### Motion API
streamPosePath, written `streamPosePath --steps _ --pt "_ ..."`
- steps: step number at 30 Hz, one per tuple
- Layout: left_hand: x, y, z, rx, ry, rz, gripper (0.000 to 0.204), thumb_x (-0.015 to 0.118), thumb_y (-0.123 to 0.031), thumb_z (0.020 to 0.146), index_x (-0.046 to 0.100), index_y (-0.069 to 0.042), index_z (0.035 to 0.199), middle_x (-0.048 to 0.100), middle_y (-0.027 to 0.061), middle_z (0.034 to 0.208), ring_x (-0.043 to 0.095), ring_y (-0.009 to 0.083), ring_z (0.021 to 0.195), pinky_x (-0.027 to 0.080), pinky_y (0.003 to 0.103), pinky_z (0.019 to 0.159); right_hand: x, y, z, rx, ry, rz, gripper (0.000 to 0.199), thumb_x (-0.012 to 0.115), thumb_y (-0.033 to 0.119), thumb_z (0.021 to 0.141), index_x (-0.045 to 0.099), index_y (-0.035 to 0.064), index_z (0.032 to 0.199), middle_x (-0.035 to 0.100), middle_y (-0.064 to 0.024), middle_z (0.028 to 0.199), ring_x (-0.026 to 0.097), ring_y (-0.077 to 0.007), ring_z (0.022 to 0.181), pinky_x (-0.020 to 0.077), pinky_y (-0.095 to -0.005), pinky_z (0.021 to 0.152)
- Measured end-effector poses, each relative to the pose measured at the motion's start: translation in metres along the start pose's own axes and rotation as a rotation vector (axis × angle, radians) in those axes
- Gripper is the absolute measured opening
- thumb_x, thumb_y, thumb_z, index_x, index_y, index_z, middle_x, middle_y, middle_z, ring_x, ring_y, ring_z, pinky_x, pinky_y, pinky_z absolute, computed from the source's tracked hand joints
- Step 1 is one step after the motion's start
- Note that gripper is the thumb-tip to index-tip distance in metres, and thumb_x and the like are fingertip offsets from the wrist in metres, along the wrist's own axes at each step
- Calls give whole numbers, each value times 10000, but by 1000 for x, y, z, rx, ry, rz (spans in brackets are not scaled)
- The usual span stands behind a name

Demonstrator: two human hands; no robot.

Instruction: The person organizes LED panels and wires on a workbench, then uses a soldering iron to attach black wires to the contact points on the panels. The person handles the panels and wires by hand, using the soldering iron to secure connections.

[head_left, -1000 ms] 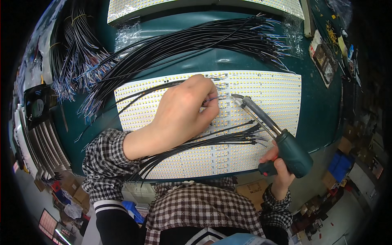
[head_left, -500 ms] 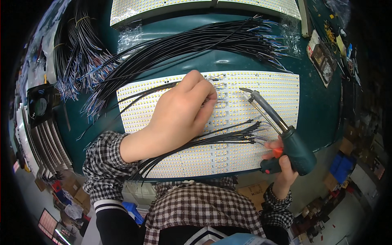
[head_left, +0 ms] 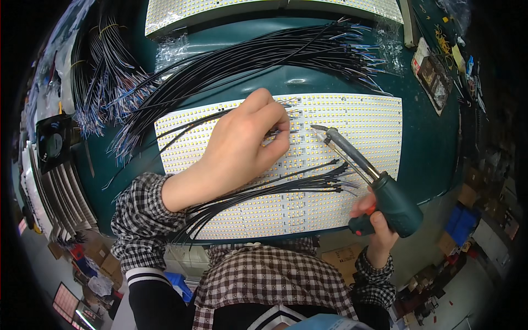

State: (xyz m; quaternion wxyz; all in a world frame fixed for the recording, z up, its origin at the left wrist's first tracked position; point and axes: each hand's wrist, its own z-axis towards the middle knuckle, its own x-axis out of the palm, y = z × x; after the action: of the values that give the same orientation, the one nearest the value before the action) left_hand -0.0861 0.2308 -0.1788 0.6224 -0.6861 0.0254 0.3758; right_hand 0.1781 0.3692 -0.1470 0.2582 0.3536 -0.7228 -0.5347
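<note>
A white LED board panel (head_left: 352,154) covered with rows of small yellow chips lies in front of me on the green table. My left hand (head_left: 242,137) rests over its left half, fingers pinched on a black cable (head_left: 203,121) whose thin stripped wire ends reach the board's middle column. In my right hand (head_left: 379,220) is a green gun-shaped soldering iron (head_left: 399,206) with a red trigger. Its dark tip points left, just right of the middle column near my left fingertips. Across the panel's lower half lies a bunch of black cables (head_left: 264,191), ends toward the right.
A large bundle of black cables (head_left: 247,52) stretches behind the panel. More tied cables (head_left: 110,71) lie at the far left, above a black fan-like device (head_left: 54,144). More LED panels (head_left: 214,11) stand at the back. A blackened tray (head_left: 434,80) sits at the right.
The soldering iron's tip has moved left and slightly down, closer to the middle column. My left hand has shifted slightly, still pinching the cable.
</note>
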Motion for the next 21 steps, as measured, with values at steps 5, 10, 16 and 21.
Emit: streamPosePath --steps 5,10,16,21 --pt "-1 1 0 -1 17 -5 105 630 -46 746 544 -37 806 504 108 826 568 299 705 467 389 605 1 0 0 21 11 -24 582 652 242 850 447 -153 1226 612 -136 847 626 -230 705 544 -351 631" --pt "-1 0 0 7 25 14 107 624 -40 747 535 -33 805 496 113 825 560 303 701 458 391 598 4 0 0 19 14 -60 587 652 260 846 461 -159 1211 612 -143 791 622 -229 675 533 -344 616" --pt "0 2 0 23 18 12 113 625 -38 743 532 -32 806 497 112 824 557 300 699 459 389 594 4 5 0 67 56 -68 305 633 143 843 573 -91 1031 640 -112 809 607 -186 719 494 -313 660" --pt "0 2 0 17 23 7 114 625 -35 741 531 -30 805 497 113 822 558 298 697 460 388 592 5 2 0 73 54 -176 565 620 248 851 460 -168 1198 618 -153 757 619 -230 651 522 -344 617"
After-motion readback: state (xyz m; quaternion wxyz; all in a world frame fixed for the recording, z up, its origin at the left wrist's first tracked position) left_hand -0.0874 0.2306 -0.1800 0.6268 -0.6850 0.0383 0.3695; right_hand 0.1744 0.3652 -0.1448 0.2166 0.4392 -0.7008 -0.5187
